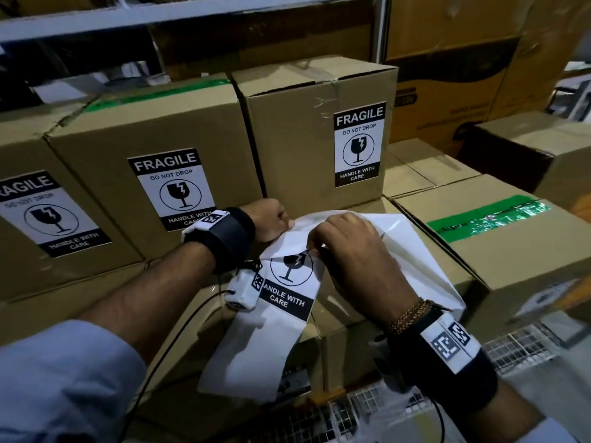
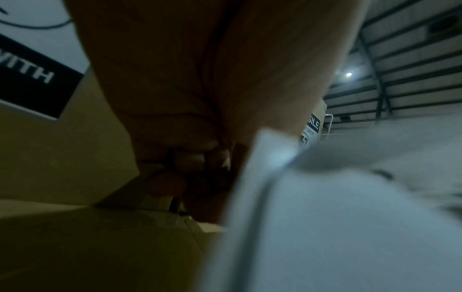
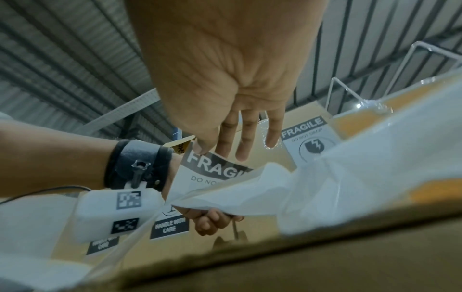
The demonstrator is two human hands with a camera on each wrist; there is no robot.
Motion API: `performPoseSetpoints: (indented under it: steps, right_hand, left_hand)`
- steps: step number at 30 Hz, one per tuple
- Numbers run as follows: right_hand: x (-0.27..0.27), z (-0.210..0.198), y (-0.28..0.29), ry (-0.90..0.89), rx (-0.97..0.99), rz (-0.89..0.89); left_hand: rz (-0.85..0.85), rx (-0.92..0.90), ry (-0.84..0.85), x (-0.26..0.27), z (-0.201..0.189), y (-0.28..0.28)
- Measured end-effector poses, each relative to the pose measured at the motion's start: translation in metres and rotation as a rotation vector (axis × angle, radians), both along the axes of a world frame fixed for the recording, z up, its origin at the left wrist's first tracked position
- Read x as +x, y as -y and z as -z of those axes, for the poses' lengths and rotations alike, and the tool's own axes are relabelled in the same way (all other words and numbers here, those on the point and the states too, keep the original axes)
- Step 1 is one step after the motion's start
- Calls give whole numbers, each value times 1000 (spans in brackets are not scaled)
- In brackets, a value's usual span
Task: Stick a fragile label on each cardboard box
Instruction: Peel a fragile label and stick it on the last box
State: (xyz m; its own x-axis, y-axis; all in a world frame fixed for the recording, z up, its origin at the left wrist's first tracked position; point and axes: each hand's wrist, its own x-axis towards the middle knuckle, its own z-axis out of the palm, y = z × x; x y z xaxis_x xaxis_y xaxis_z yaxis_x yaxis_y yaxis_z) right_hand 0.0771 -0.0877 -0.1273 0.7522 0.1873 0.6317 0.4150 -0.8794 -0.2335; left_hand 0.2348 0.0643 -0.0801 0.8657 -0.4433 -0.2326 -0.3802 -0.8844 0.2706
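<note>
Three cardboard boxes in a back row bear fragile labels: left, middle, right. Lower in front lie boxes whose visible faces bear no label, one with green tape. Over a low box, my left hand grips the white backing sheet in curled fingers. My right hand pinches the top edge of a fragile label partly lifted off that sheet. In the right wrist view thumb and forefinger pinch the label while the other fingers stay straight. The left wrist view is dark, with curled fingers.
A metal shelf rail runs above the back row. Large printed cartons stand at the back right. Wire mesh lies at the lower right. A black cable hangs from my left wrist.
</note>
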Motion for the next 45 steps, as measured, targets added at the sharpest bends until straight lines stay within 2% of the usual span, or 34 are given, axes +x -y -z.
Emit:
performPoseSetpoints:
  steps: [4,7,11,14,21,29,34,38,45]
  right_hand:
    - [-3,0,5,0,-11,-4]
    - [-5,1,8,-27,7,-27]
    - [-9,-1,12,-73,53,-29]
    - [-10,-4,13,-102,64,-38]
    - [-10,-10,10,-88,35,-38]
    - [-17,-8,9,-38,-20,-36]
    - [-21,-7,16,-31,-16,-50]
    - [-28,-9,22,-23,50,-62]
    - [-37,-16,37,-35,206,-48]
  left_hand:
    - [9,39,50,-4,-3,1]
    - [1,-43,15,-5,-5,1]
    - [-17,-329,-376,-11,-8,-14]
    - [17,-381,-498,-12,-5,-24]
    - [3,-428,-424,-4,9,-22]
    - [45,-379,-376,2,6,-23]
    - [88,-318,-284,8,4,-23]
    - [78,-202,-100,15,6,-30]
    - [69,-170,-65,22,11,-41]
